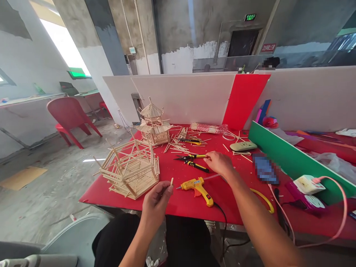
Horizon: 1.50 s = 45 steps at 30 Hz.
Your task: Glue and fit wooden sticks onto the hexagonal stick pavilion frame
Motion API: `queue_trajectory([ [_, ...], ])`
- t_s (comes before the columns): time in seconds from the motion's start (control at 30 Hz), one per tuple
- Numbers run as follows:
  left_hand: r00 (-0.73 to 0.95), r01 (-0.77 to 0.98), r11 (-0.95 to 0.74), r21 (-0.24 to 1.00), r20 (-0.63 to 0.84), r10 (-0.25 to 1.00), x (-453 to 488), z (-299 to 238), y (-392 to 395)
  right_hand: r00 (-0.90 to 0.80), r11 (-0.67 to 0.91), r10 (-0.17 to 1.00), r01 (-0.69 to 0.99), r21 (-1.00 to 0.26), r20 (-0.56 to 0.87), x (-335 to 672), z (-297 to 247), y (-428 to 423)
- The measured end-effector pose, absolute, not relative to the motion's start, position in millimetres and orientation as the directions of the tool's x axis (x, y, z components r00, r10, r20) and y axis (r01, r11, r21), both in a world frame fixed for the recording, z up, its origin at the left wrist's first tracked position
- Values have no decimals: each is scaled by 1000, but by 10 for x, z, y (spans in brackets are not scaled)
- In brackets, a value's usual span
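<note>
Short stick (172, 181) | pinched in left grip (158, 197), tip jutting upward

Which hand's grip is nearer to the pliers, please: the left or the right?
Right. The right grip is at the end of one handle of the pliers, seemingly touching it. The left grip is apart from them, nearer the person, holding a short stick.

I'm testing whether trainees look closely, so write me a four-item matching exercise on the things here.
1. Stick
2. Pliers
3. Glue gun
4. Chair

A. yellow, with an orange trigger
B. at the right hand
C. red, on the floor
D. held in the left hand

Pairs: 1-D, 2-B, 3-A, 4-C
</note>
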State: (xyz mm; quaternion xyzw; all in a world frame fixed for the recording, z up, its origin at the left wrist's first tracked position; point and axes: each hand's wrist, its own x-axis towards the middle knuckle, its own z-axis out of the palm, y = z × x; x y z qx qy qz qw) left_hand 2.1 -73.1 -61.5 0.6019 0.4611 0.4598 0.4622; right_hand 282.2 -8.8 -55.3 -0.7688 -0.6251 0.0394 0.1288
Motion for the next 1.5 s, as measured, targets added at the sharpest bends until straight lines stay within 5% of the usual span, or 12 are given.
queue_trajectory([
  [0.3, 323, 112, -155, 982, 111, 940, 530, -678, -646, 399, -384, 917, 893, -234, 18, 3551, -635, -1111],
  [0.5, 322, 80, -135, 988, 102, 941, 579, -695, -624, 358, -373, 927, 859, -351, -107, 3526, -790, -1496],
  [0.8, 223, -40, -108, 993, 114, 968, 524, -618, -591, -25, 56, 995, 937, -346, 93, 2997, -504, -7],
  [1.1, 79, 27, -98, 995, 96, 992, 361, -583, -497, 10, 5, 988, 996, -94, 155, 2733, -997, 1569],
  [1.5, -10, -192, 7, 981, -9, 1000, 399, -605, -567, 123, -120, 988, 992, -36, 93, 2991, -965, 1366],
])
